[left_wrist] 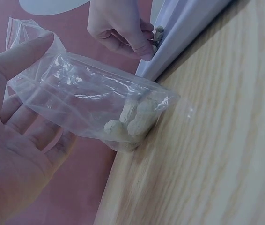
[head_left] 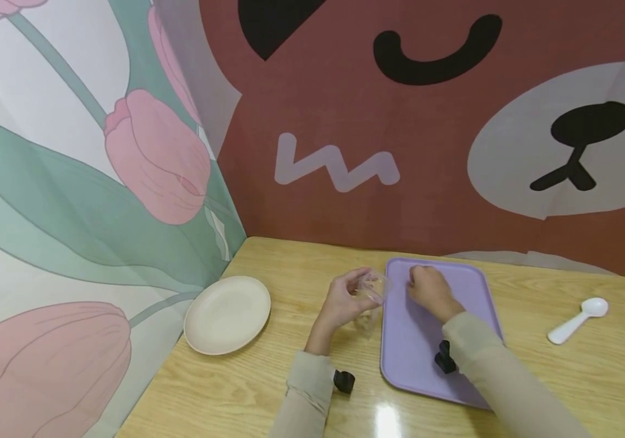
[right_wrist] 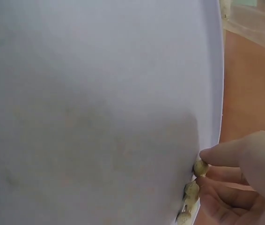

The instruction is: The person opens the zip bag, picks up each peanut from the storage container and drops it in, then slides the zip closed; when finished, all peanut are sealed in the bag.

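Note:
My left hand (head_left: 340,304) holds a clear plastic zip bag (left_wrist: 88,91) by its mouth, thumb on one side and fingers on the other. Several unshelled peanuts (left_wrist: 139,117) lie in the bag's bottom, which hangs just off the left edge of the purple tray (head_left: 419,359). At the far end of that tray, the fingers of my right hand (head_left: 430,289) pinch a peanut (right_wrist: 201,168) against the raised rim. More peanuts (right_wrist: 191,194) sit in a row along the rim beside it, seen in the right wrist view.
A round cream plate (head_left: 227,315) lies on the wooden table (head_left: 290,383) at the left. Right of the tray is a white spoon (head_left: 579,319). Printed cloths (head_left: 334,213) hang behind and to the left of the table.

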Motion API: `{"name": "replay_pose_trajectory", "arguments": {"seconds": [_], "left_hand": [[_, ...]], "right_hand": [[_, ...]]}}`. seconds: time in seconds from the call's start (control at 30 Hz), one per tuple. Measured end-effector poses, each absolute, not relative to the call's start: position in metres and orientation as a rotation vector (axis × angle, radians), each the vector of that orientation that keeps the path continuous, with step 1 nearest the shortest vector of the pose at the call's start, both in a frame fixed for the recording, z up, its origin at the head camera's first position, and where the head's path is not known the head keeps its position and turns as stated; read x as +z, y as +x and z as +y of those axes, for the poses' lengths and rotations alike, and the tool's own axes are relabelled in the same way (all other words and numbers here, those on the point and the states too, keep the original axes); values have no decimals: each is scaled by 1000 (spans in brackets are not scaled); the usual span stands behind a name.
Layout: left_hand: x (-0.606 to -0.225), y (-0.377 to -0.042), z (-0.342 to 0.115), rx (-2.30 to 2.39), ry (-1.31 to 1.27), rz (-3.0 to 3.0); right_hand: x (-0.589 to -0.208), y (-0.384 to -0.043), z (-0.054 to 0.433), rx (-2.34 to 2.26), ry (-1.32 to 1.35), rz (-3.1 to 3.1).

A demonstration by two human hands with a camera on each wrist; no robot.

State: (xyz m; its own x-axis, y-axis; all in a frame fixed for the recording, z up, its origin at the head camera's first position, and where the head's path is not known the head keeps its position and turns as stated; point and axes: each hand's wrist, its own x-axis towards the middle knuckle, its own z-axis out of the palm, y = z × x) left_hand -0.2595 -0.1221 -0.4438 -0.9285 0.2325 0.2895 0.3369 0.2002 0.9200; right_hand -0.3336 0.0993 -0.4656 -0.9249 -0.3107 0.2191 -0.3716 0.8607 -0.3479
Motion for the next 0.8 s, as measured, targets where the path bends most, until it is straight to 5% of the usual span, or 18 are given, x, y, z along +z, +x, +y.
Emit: {"name": "replay_pose_trajectory", "arguments": {"seconds": [0.8], "left_hand": [[-461,-270,-121,-1893,-554,-2333]], "right_hand": [[-453,-327,101,647,654,-2721]]}}
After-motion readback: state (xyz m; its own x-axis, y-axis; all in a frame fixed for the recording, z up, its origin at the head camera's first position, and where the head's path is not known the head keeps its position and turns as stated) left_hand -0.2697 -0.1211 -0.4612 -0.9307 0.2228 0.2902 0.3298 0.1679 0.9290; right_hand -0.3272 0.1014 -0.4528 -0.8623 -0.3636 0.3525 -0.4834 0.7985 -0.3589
